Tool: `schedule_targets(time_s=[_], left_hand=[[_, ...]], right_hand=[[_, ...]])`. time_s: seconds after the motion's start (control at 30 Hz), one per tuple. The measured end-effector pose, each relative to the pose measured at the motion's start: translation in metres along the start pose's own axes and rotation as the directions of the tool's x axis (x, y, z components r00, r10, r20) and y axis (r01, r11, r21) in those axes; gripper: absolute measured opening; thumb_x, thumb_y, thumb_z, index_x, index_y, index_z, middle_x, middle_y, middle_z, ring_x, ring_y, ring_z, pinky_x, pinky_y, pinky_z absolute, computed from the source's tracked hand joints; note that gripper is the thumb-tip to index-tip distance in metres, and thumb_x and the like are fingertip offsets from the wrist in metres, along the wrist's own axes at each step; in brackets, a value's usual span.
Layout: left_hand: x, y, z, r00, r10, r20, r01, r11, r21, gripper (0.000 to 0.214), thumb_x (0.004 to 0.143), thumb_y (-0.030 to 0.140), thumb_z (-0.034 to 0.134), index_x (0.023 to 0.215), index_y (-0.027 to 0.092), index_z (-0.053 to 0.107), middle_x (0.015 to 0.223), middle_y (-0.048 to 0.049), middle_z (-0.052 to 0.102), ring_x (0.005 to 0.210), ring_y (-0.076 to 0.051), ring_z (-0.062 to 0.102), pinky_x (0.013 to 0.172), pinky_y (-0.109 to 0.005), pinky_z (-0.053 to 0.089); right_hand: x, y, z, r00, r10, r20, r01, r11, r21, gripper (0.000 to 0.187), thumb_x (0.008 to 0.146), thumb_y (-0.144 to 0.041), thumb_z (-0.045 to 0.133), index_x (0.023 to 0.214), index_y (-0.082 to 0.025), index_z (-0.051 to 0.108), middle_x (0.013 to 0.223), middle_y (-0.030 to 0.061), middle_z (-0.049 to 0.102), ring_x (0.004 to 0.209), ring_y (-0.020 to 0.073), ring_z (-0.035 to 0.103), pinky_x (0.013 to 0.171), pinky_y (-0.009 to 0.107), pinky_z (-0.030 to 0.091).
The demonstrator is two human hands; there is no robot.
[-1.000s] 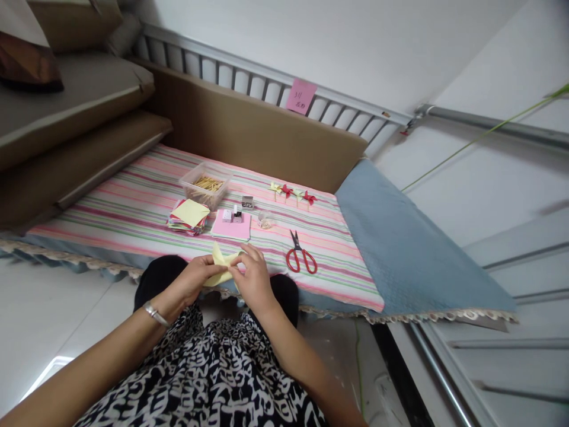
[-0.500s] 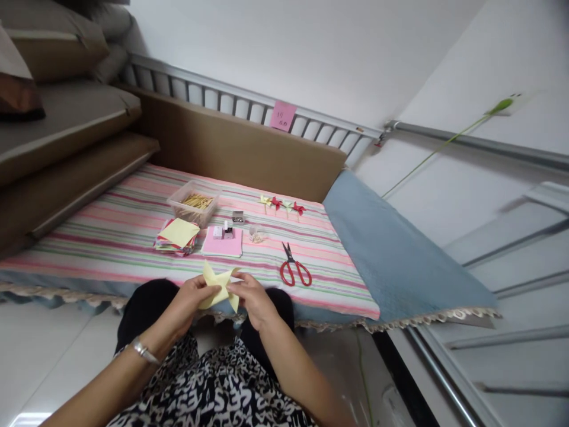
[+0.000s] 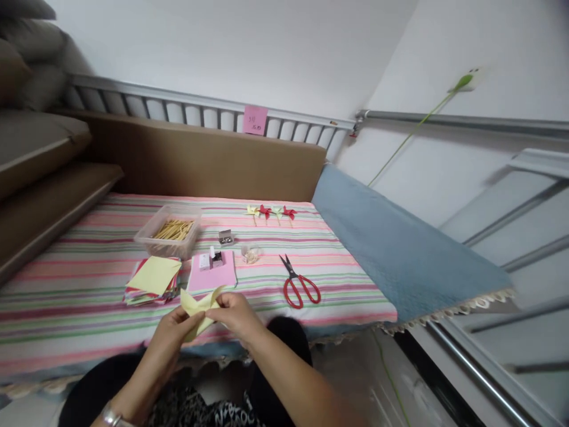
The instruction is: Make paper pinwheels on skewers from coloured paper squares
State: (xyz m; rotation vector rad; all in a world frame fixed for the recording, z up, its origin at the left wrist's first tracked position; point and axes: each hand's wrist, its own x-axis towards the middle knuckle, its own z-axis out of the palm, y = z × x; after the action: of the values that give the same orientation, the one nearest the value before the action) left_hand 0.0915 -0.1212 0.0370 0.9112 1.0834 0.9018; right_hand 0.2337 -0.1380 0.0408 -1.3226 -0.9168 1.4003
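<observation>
Both my hands hold a folded yellow paper (image 3: 195,307) over the near edge of the striped bed cover (image 3: 80,296). My left hand (image 3: 171,335) pinches its lower left part. My right hand (image 3: 237,317) pinches its right side with closed fingers. Just beyond lie a stack of coloured paper squares (image 3: 153,280) with a yellow sheet on top and a pink pad (image 3: 212,277) with small items on it.
Red scissors (image 3: 299,286) lie to the right of my hands. A clear box of wooden sticks (image 3: 170,230) sits behind the paper stack. Small paper pinwheels (image 3: 271,212) lie near the brown board. A blue quilt (image 3: 400,249) covers the right end of the bed.
The camera has tilted and shifted, so the bed sits lower in view. My hands keep working the yellow paper, which has turned a little between my fingers.
</observation>
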Motion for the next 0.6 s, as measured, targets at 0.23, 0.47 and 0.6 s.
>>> schedule_targets(time_s=[0.23,0.47,0.6], left_hand=[[0.070,0.049,-0.006,0.997,0.077,-0.026,-0.076,0.997,0.035,0.037,0.041,0.026,0.087,0.072,0.012,0.072,0.065,-0.0046,0.073,0.058,-0.017,0.063,0.059,-0.027,0.049],[0.105,0.094,-0.047,0.988,0.118,-0.102,-0.137,0.968,-0.208,0.038,0.052,0.024,0.080,0.085,0.011,0.068,0.066,-0.0054,0.073,0.051,-0.020,0.065,0.049,-0.029,0.052],[0.107,0.092,-0.056,0.990,0.090,-0.104,-0.116,0.955,-0.273,0.041,0.050,0.026,0.080,0.086,0.011,0.067,0.066,-0.0059,0.073,0.050,-0.021,0.065,0.047,-0.029,0.051]], right_hand=[[0.049,-0.032,-0.016,0.991,-0.127,0.049,0.129,0.990,-0.061,0.022,0.067,-0.031,0.070,0.084,-0.017,0.068,0.074,-0.0001,0.068,0.066,0.0136,0.061,0.065,0.025,0.046],[0.127,-0.049,-0.042,0.964,-0.255,-0.080,0.083,0.570,-0.817,0.021,0.083,-0.023,0.055,0.091,-0.024,0.075,0.096,0.0016,0.075,0.090,0.0178,0.067,0.077,0.025,0.048],[0.168,-0.037,-0.028,0.987,-0.147,-0.061,-0.007,0.345,-0.939,0.015,0.076,-0.019,0.062,0.074,-0.023,0.076,0.084,0.0043,0.075,0.087,0.0215,0.068,0.074,0.028,0.046]])
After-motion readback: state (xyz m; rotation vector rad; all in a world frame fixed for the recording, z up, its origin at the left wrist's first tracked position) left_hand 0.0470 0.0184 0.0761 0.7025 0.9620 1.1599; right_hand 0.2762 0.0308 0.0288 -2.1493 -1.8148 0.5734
